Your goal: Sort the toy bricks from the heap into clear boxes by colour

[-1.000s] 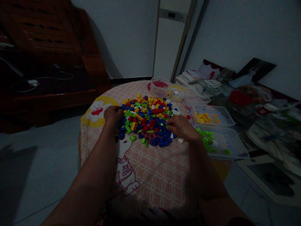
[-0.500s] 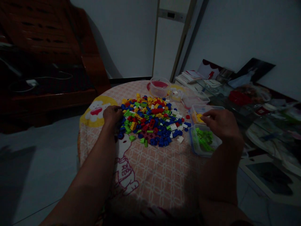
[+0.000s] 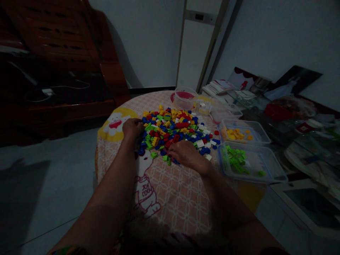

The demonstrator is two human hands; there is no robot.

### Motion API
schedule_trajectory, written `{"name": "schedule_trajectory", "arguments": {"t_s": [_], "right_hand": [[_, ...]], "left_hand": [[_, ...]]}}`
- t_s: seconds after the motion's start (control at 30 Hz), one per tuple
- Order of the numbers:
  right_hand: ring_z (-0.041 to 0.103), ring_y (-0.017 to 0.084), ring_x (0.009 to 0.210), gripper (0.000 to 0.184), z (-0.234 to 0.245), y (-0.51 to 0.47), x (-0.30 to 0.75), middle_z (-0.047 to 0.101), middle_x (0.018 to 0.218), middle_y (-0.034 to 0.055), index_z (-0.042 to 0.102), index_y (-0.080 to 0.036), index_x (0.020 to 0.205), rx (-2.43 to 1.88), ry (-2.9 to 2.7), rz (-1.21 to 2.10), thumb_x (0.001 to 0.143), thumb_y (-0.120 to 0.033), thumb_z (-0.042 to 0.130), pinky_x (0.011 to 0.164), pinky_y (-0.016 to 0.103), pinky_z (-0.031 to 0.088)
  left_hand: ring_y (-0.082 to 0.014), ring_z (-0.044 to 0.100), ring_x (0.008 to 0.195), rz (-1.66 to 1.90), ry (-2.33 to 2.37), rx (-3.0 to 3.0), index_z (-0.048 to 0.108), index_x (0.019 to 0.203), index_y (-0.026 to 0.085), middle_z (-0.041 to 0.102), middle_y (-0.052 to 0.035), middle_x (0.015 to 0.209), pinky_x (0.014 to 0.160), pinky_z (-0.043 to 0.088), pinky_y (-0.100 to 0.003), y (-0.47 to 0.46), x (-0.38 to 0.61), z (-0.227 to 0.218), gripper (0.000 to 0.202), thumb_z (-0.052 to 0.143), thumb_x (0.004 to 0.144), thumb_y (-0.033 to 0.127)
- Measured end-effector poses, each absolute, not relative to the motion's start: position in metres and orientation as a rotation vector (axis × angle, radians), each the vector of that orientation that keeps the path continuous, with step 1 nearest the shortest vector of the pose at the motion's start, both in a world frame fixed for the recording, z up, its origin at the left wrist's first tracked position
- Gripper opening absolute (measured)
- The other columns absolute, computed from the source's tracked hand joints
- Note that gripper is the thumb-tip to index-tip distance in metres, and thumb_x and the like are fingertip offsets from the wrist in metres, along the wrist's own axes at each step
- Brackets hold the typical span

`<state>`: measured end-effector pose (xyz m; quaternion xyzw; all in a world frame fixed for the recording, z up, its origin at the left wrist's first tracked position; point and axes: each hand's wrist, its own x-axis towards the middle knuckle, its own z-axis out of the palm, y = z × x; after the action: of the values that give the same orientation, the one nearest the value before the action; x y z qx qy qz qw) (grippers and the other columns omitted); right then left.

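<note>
A heap of toy building bricks (image 3: 170,125) in yellow, red, blue, green and white lies on the round table. At the heap's left edge is my left hand (image 3: 132,129), its fingers curled in against the bricks; whatever they hold is hidden. My right hand (image 3: 187,154) reaches over the front of the heap with fingers bent down and drawn together, and their tips are too dark to show a brick. To the right, one clear plastic box holds yellow bricks (image 3: 235,134). Nearer to me, another box holds green bricks (image 3: 236,159).
A patterned cloth (image 3: 180,194) covers the table. Behind the heap stand a round clear tub (image 3: 185,99) and a bag with white pieces (image 3: 203,105). A cluttered glass side table (image 3: 255,102) is at the right, a wooden bench (image 3: 114,81) at the back left.
My right hand has left the box of yellow bricks and moved left to the front of the heap. My left hand stays at the heap's left edge. The view has shifted slightly.
</note>
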<state>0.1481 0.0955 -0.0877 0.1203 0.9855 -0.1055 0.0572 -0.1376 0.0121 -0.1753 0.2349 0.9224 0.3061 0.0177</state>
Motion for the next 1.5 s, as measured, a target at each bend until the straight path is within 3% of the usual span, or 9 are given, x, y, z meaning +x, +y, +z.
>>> {"name": "schedule_trajectory", "arguments": {"t_s": [0.23, 0.5, 0.6, 0.73, 0.97, 1.13, 1.3, 1.5], "right_hand": [[0.076, 0.029, 0.115, 0.026, -0.124, 0.078, 0.136, 0.083, 0.12, 0.017, 0.078, -0.018, 0.126, 0.287, 2.963, -0.219, 0.111, -0.037, 0.068, 0.091, 0.035, 0.055], [0.071, 0.027, 0.1, 0.022, -0.136, 0.111, 0.148, 0.08, 0.106, 0.0149, 0.074, -0.014, 0.119, 0.543, 3.186, -0.213, 0.108, -0.028, 0.06, 0.083, 0.034, 0.046], [0.068, 0.026, 0.097, 0.021, -0.132, 0.118, 0.153, 0.079, 0.105, 0.0118, 0.072, -0.016, 0.119, 0.414, 3.229, -0.268, 0.1, -0.024, 0.066, 0.082, 0.033, 0.044], [0.067, 0.026, 0.1, 0.012, -0.117, 0.105, 0.161, 0.077, 0.105, 0.0113, 0.073, -0.018, 0.106, 0.22, 3.116, -0.305, 0.097, -0.02, 0.066, 0.084, 0.034, 0.045], [0.073, 0.029, 0.108, 0.033, -0.112, 0.073, 0.155, 0.081, 0.111, 0.0176, 0.079, -0.015, 0.113, 0.144, 2.954, -0.215, 0.1, -0.004, 0.05, 0.089, 0.038, 0.052], [0.075, 0.029, 0.113, 0.029, -0.107, 0.073, 0.145, 0.083, 0.121, 0.018, 0.082, -0.016, 0.116, 0.266, 2.923, -0.206, 0.103, -0.013, 0.056, 0.088, 0.036, 0.053], [0.076, 0.027, 0.108, 0.027, -0.091, 0.094, 0.152, 0.084, 0.112, 0.0144, 0.083, -0.017, 0.114, 0.342, 2.979, -0.272, 0.107, -0.033, 0.062, 0.085, 0.033, 0.048], [0.075, 0.026, 0.104, 0.023, -0.052, 0.136, 0.188, 0.084, 0.109, 0.0123, 0.086, -0.019, 0.105, 0.699, 2.971, -0.12, 0.102, -0.027, 0.064, 0.084, 0.032, 0.046]], "left_hand": [[-0.0331, 0.072, 0.123, 0.962, 2.867, 0.745, 0.084, 0.13, 0.019, 0.082, -0.0126, 0.127, 0.108, 0.055, -0.041, 0.013, -0.14, -0.178, 0.048, 0.059, 0.091, 0.033], [-0.0332, 0.072, 0.124, 0.95, 2.864, 0.735, 0.083, 0.132, 0.018, 0.081, -0.014, 0.128, 0.109, 0.054, -0.041, 0.014, -0.139, -0.176, 0.05, 0.057, 0.092, 0.034], [-0.033, 0.072, 0.123, 0.947, 2.868, 0.721, 0.083, 0.131, 0.019, 0.081, -0.0128, 0.127, 0.108, 0.055, -0.041, 0.014, -0.139, -0.177, 0.05, 0.058, 0.092, 0.035], [-0.0314, 0.072, 0.122, 0.953, 2.862, 0.716, 0.081, 0.134, 0.02, 0.081, -0.0119, 0.13, 0.107, 0.055, -0.039, 0.013, -0.139, -0.178, 0.051, 0.056, 0.093, 0.036], [-0.0337, 0.071, 0.122, 0.956, 2.852, 0.735, 0.082, 0.131, 0.021, 0.08, -0.0131, 0.128, 0.107, 0.055, -0.042, 0.012, -0.138, -0.175, 0.05, 0.057, 0.09, 0.035], [-0.0331, 0.071, 0.124, 0.934, 2.85, 0.73, 0.081, 0.134, 0.02, 0.08, -0.0128, 0.13, 0.109, 0.054, -0.041, 0.012, -0.139, -0.176, 0.051, 0.056, 0.093, 0.037], [-0.0347, 0.07, 0.131, 0.865, 2.848, 0.758, 0.079, 0.14, 0.015, 0.078, -0.0169, 0.138, 0.111, 0.053, -0.042, 0.013, -0.138, -0.173, 0.056, 0.053, 0.095, 0.037], [-0.0347, 0.07, 0.13, 0.883, 2.857, 0.738, 0.08, 0.137, 0.017, 0.079, -0.0154, 0.135, 0.111, 0.054, -0.042, 0.013, -0.137, -0.173, 0.054, 0.055, 0.094, 0.036]]}}
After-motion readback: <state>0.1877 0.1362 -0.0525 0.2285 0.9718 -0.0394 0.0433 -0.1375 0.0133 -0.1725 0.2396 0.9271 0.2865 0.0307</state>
